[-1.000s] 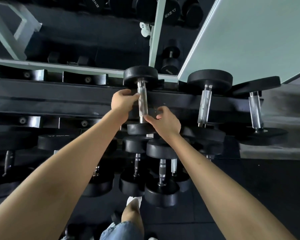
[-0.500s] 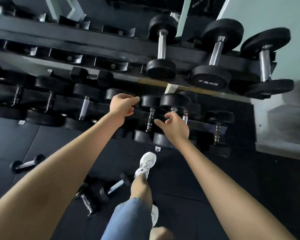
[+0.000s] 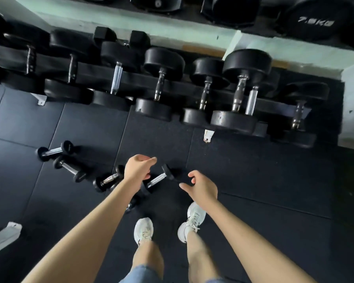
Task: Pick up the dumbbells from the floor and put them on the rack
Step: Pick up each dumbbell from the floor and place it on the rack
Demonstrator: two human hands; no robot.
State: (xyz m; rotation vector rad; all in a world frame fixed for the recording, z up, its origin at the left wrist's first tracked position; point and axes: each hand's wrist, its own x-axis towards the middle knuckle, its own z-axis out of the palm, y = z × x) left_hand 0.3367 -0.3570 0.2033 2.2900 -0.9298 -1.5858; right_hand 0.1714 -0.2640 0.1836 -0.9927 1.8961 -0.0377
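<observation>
Several small black dumbbells with chrome handles lie on the dark floor mat. One dumbbell (image 3: pixel 159 177) lies between my hands, another (image 3: pixel 108 179) sits just left of my left wrist, and two more dumbbells (image 3: pixel 55 150) (image 3: pixel 70 168) lie further left. My left hand (image 3: pixel 138 170) hovers above them with loosely curled fingers, holding nothing. My right hand (image 3: pixel 200 187) hangs to the right, fingers relaxed and empty. The rack (image 3: pixel 131 78) runs across the top, loaded with large black dumbbells.
My two white shoes (image 3: pixel 144 229) (image 3: pixel 192 220) stand on the mat below my hands. A white rack foot (image 3: pixel 208 134) juts out under the lower shelf, another white bracket (image 3: pixel 41 99) at left. A pale metal piece (image 3: pixel 2 235) lies at the lower left.
My view has swung down from the rack's upper shelf to the floor. Both hands have left the racked dumbbell's handle and dropped toward the small dumbbells on the mat.
</observation>
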